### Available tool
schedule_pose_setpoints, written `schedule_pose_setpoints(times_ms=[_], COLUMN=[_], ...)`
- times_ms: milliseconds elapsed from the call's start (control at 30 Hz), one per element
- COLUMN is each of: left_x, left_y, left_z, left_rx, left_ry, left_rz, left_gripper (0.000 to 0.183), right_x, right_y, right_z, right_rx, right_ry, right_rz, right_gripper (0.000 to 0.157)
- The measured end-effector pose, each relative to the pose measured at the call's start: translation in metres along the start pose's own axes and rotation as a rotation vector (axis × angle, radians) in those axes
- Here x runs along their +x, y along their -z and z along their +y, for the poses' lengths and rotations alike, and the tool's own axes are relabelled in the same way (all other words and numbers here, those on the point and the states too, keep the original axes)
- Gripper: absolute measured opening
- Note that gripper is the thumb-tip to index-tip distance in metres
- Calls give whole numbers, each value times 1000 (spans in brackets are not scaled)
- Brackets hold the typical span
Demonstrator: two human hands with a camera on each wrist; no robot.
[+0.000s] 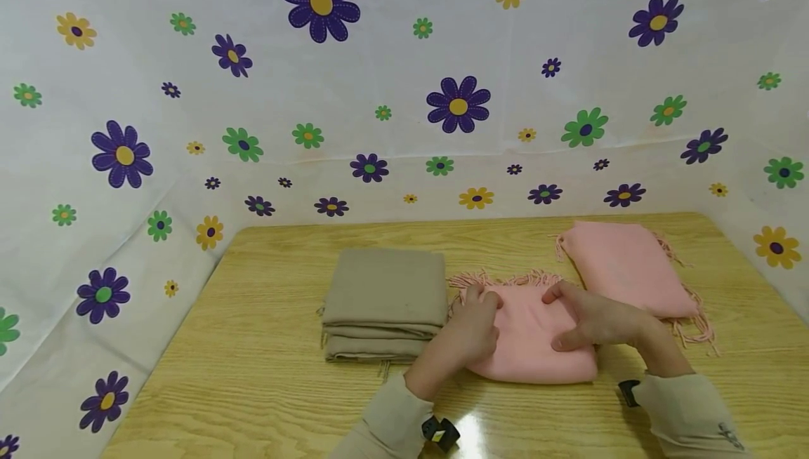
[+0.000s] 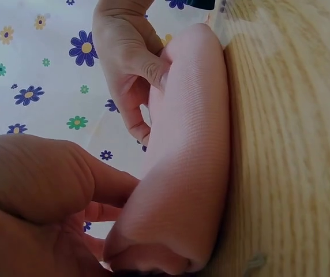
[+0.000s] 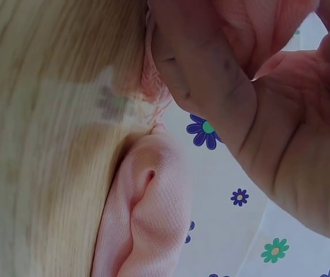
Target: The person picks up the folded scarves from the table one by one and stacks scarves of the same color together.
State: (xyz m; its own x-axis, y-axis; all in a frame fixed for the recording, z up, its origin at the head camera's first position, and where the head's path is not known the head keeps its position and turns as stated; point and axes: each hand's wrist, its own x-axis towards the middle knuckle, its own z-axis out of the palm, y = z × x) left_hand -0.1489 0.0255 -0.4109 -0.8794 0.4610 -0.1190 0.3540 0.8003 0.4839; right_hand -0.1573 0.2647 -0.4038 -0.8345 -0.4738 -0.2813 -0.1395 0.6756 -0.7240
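Note:
A folded pink scarf [image 1: 534, 361] with a fringe along its far edge lies on the table between both hands. At its left side, my left hand [image 1: 470, 333] grips the cloth with bent fingers. My right hand [image 1: 600, 318] holds the opposite side, thumb and forefinger spread on top and the other fingers around the edge. In the left wrist view the scarf's thick rounded front fold [image 2: 188, 133] faces the camera. Pink cloth shows between the right thumb and fingers in the right wrist view.
A stack of folded beige cloth [image 1: 388, 287] stands just left of the left hand. Behind the right hand lies a second folded pink scarf [image 1: 626, 269], fringed at its sides. A white flowered sheet [image 1: 379, 59] encloses the wooden table [image 1: 253, 347] at the back and sides.

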Motion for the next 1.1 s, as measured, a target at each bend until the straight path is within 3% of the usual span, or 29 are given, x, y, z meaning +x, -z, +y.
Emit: schedule_pose_setpoints(times_ms=[433, 767, 933, 1100], left_x=[-6, -15, -11, 0], left_y=[5, 11, 17, 27], left_z=[18, 26, 36, 53], left_rx=[311, 530, 608, 603], left_ry=[45, 32, 70, 76], left_rz=[13, 68, 47, 21], left_gripper=[29, 13, 22, 30], right_x=[-10, -26, -34, -39], right_y=[7, 12, 18, 25], right_z=[0, 4, 10, 15], right_rx=[34, 104, 60, -62], right_ry=[-31, -32, -46, -57], right_rz=[28, 66, 143, 273], right_gripper=[66, 56, 51, 44])
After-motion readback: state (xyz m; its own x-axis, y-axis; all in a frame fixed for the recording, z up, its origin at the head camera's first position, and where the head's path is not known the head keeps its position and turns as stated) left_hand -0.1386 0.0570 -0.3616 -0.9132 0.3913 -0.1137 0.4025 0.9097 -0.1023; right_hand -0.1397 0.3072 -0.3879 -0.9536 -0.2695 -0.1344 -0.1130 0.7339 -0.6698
